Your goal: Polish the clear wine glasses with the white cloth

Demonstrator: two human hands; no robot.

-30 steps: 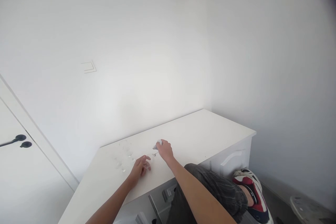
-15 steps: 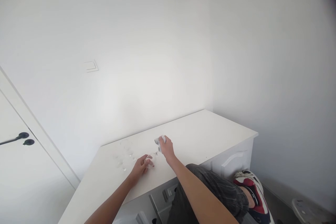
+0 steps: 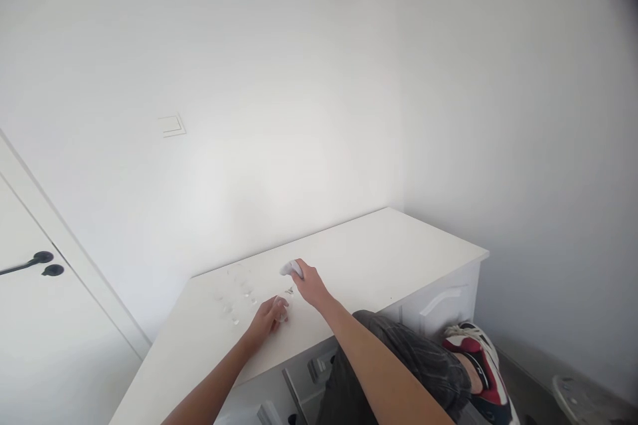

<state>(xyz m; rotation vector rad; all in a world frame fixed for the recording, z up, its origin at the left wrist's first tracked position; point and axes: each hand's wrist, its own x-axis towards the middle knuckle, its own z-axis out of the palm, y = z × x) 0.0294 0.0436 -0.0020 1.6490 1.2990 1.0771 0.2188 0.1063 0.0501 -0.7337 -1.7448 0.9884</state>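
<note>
My left hand [image 3: 266,320] rests on a white tabletop [image 3: 379,252], fingers curled round a small clear glass [image 3: 282,310]. My right hand [image 3: 308,282] hovers just right of it, closed on a small white object [image 3: 292,268] tipped toward that glass. What the white object is I cannot make out. Several more small clear glasses [image 3: 233,292] stand in a cluster to the left of my left hand, faint against the white surface.
The table stands in a corner of white walls, with a light switch [image 3: 170,125] on the far wall. A white door with a black handle [image 3: 34,261] is at the left. My knee and a red-white shoe [image 3: 476,355] show below the table's right edge.
My left hand went from open on the table to closed round a small glass. My right hand shifted slightly left with the white object, closer to that glass.
</note>
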